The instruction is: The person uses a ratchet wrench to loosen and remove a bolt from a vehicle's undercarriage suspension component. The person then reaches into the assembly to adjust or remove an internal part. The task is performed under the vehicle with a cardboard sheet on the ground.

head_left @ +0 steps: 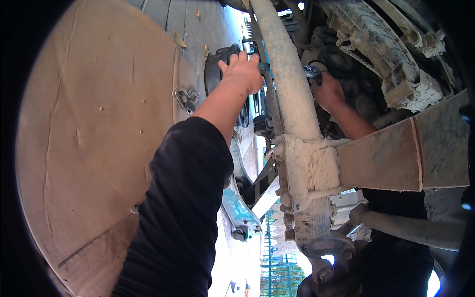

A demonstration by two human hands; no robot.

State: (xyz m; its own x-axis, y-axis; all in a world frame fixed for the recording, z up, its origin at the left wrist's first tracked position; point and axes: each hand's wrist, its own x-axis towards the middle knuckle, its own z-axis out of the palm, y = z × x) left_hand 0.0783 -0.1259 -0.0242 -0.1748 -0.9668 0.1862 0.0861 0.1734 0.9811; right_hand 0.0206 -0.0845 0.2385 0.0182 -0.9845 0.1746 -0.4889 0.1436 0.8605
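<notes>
My left hand (241, 74) reaches up with its fingers spread, over the edge of a black housing (213, 69). It appears to rest there rather than grip. On the other side of a thick, mud-caked tube (284, 74), my right hand (330, 92) is closed on a ratchet wrench. The round chrome head of the ratchet wrench (312, 72) shows just beyond the fingers; most of its handle is hidden in the hand. Dark, dirty machine parts (346, 62) surround that hand. What the ratchet's far side sits on cannot be made out.
Brown cardboard (109, 89) covers the left side, with a small metal piece (186, 99) at its edge. A muddy flat beam (381, 156) crosses below my right forearm. A ribbed, mud-covered part (381, 44) hangs at upper right. A teal metal bracket (240, 210) stands lower centre.
</notes>
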